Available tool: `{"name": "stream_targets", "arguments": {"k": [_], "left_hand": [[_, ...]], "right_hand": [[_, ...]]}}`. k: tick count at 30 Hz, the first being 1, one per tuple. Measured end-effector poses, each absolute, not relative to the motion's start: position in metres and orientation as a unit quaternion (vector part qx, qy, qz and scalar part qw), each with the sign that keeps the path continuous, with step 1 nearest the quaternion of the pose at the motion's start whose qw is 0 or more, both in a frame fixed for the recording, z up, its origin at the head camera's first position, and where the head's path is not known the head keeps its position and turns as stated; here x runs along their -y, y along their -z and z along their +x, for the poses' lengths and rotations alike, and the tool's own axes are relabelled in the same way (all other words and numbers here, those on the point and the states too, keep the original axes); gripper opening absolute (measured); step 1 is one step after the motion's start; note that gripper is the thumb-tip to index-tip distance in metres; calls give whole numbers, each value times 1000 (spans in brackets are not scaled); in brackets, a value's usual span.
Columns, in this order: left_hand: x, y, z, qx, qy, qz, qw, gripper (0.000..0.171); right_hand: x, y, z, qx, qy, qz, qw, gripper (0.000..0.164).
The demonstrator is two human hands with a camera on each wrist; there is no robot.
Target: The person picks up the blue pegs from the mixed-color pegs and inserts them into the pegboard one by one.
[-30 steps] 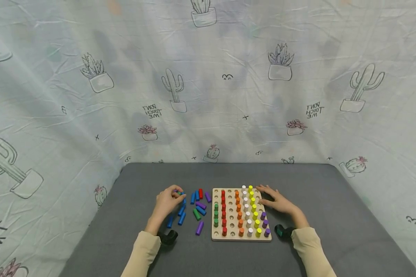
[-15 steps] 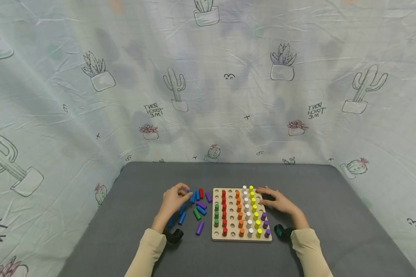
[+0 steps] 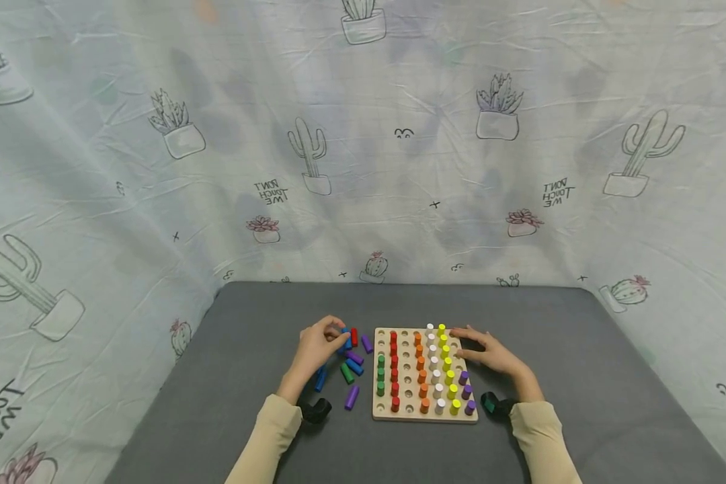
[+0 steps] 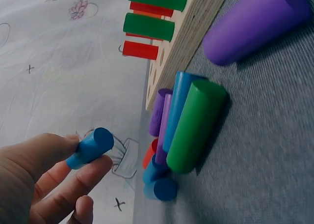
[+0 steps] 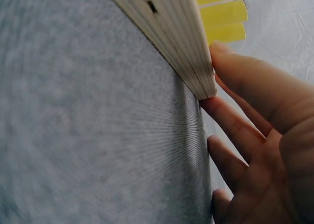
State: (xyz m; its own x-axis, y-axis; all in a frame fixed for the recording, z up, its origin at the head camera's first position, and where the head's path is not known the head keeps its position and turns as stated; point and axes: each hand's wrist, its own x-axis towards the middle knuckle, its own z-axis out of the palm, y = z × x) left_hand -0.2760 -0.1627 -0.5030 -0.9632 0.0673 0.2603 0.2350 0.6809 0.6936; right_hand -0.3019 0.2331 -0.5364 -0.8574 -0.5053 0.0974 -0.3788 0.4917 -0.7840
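Note:
My left hand (image 3: 316,346) pinches a blue peg (image 4: 92,148) between thumb and fingers, raised over the loose pegs in the left wrist view. Below it on the table lie a green peg (image 4: 196,128), a large-looking purple peg (image 4: 255,25) and more blue, purple and red ones. To the right is a wooden pegboard (image 3: 393,416) with green, red, orange, white, yellow and purple pegs standing in columns. My right hand (image 3: 490,353) rests at the board's far right corner, its thumb (image 5: 260,81) on the top edge and its extended fingers along the side.
A grey table (image 3: 266,302) carries everything, with a patterned cloth (image 3: 363,168) hanging behind and at the sides. Black wrist straps lie near each wrist. Several bare holes show in the board's first, third and last columns.
My left hand has moved to the right and slightly away over the loose pegs, towards the board; the blue peg now shows in its pinch. The right hand has stayed at the board's corner.

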Motion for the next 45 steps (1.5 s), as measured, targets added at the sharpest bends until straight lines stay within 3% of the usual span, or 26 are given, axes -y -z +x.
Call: {"name": "stream_targets", "arguments": {"k": [13, 45], "left_hand": [[142, 503, -283, 896, 409, -138, 107, 13], [115, 494, -296, 898, 388, -171, 118, 23]], "right_hand": [[-237, 539, -302, -851, 448, -264, 79, 48], [-238, 539, -302, -839, 464, -263, 108, 49]]}}
